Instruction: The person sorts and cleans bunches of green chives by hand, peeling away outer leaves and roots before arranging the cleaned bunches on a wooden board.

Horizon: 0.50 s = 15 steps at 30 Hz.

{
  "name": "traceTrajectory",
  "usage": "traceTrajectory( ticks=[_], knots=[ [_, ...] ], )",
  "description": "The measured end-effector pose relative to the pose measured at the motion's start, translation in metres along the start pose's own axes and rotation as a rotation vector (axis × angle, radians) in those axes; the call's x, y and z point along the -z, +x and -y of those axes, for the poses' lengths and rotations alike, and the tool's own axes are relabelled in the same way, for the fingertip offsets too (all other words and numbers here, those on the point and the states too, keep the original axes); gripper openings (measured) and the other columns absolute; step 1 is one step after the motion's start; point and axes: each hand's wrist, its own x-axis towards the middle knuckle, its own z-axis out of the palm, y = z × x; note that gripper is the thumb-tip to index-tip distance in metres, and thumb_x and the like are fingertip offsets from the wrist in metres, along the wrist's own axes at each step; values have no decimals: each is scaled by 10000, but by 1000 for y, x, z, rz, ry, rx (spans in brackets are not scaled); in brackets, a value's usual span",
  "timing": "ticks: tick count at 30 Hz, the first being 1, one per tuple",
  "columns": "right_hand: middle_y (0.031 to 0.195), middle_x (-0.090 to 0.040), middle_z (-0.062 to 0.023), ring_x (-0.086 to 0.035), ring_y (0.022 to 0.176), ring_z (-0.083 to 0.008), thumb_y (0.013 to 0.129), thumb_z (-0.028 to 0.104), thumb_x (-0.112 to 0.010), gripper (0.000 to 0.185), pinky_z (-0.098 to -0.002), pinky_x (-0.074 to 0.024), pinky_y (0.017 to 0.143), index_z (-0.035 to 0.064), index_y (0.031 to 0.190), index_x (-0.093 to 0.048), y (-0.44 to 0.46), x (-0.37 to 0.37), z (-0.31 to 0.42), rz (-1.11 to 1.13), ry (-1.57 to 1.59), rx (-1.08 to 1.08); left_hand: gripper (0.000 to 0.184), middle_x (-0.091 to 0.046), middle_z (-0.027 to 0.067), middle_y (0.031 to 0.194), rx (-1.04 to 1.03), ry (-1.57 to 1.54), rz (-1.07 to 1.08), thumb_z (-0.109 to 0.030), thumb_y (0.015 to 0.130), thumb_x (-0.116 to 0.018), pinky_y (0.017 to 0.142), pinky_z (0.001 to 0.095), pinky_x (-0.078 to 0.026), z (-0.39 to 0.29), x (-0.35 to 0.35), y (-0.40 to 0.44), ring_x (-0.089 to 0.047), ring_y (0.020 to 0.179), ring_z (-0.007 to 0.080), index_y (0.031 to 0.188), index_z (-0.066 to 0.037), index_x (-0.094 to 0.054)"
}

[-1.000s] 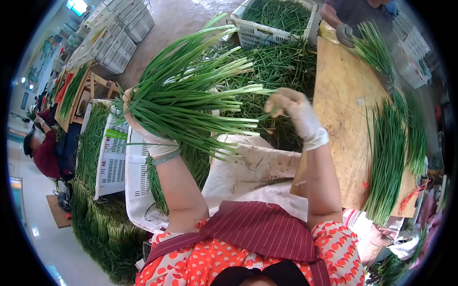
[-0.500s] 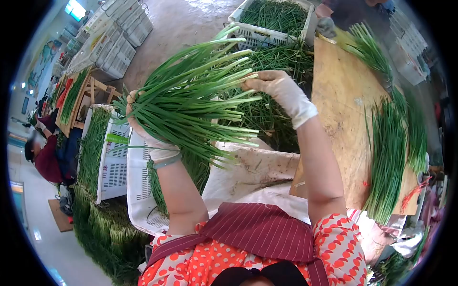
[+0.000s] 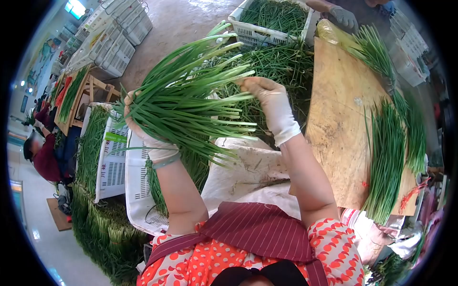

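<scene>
Brown wood makes the big board [image 3: 336, 124] on the right side, and it has dark smudges on it. Beside the board is a big messy heap [image 3: 286, 71] of green stalks. A dirty white sheet [image 3: 248, 167] lies in folds just in front of the person. Behind the heap stands a white crate [image 3: 267, 35] full of green stalks. Another white crate [image 3: 137, 178], with holes in its side, sits by the left arm, and more green stalks are near it.

Up in the air, over the heap, is the green bunch [image 3: 191, 105]. Its leafy part is on the left and its pale ends fan out to the right. A long bundle [image 3: 386, 157] of green stalks lies on the board, well apart from the bunch.

The left hand [image 3: 136, 119] wears a pale glove and grips the bunch tightly by its leafy part. The right hand [image 3: 267, 93] has a pale glove too. Its fingers are bent in at the pale ends, but I cannot tell if they pinch a stalk or only touch it. Past the board's far end is another person's grey glove [image 3: 344, 17]. A blue-grey band [image 3: 166, 161] goes around the left wrist.
</scene>
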Motion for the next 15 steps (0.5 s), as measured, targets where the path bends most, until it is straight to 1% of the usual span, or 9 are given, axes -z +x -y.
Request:
traceTrajectory(
  ticks=[1,3,5,7,8,9,11,13,15],
  knots=[
    [931,-683,-49,-593,822,-87,871,147,-647,227,-212,-458,805,-20,1023,-667,0,7,1,1,1,1,192,-571,-19,1021,-1,1,1,-231,911,-454,955,369,-430,-2,2,-1,-539,1014,155,1010,-136,-587],
    [952,-674,-43,-585,826,-84,886,171,-635,252,-207,-447,803,-16,1054,-656,2,27,3,-145,155,47,280,-575,-11,1109,64,23,91,-307,944,-413,959,436,-449,-11,10,0,-544,1061,208,1102,-169,-598],
    [968,-663,-34,-579,832,-85,896,153,-622,249,-213,-450,812,-1,1090,-648,13,57,-4,-367,210,87,296,-579,-11,1115,63,-31,122,-313,946,-401,966,441,-444,-16,16,4,-544,1071,211,1108,-169,-603],
    [947,-657,-23,-577,824,-98,898,137,-619,242,-224,-470,790,49,1122,-650,28,89,-20,-534,-161,47,313,-584,-12,1121,64,-90,155,-318,947,-389,973,446,-440,-22,24,8,-544,1081,215,1115,-170,-608],
    [820,-682,-38,-568,690,-119,842,120,-666,198,-240,-445,616,121,1038,-694,32,86,-29,-621,-444,256,314,-589,-11,1119,83,-82,138,-315,945,-391,977,446,-436,-24,24,11,-546,1081,213,1116,-171,-612],
    [820,-682,-38,-568,690,-119,842,120,-666,198,-240,-445,616,121,1038,-694,33,89,-34,-621,-445,258,315,-591,-10,1118,92,-78,128,-313,944,-392,980,446,-435,-23,24,10,-547,1081,212,1116,-172,-615],
    [780,-676,-42,-587,685,-174,774,122,-713,196,-319,-445,605,134,969,-713,17,51,-4,-390,-888,752,252,-591,-14,1066,73,-40,68,-280,923,-430,965,413,-434,-14,2,3,-547,1047,191,1047,-150,-607],
    [751,-656,-33,-603,720,-225,742,207,-720,127,-374,-440,668,157,858,-725,4,14,11,-266,-1035,780,192,-589,-19,1014,53,-2,18,-248,903,-467,947,380,-434,-6,-8,-2,-545,1012,171,977,-128,-597],
    [712,-630,-19,-607,737,-226,741,326,-706,167,-383,-421,739,160,759,-718,-4,-17,18,-128,-1043,483,188,-585,-17,1024,-40,70,-55,-254,903,-470,945,379,-436,-1,-9,1,-543,1012,175,964,-126,-594]
  ],
)
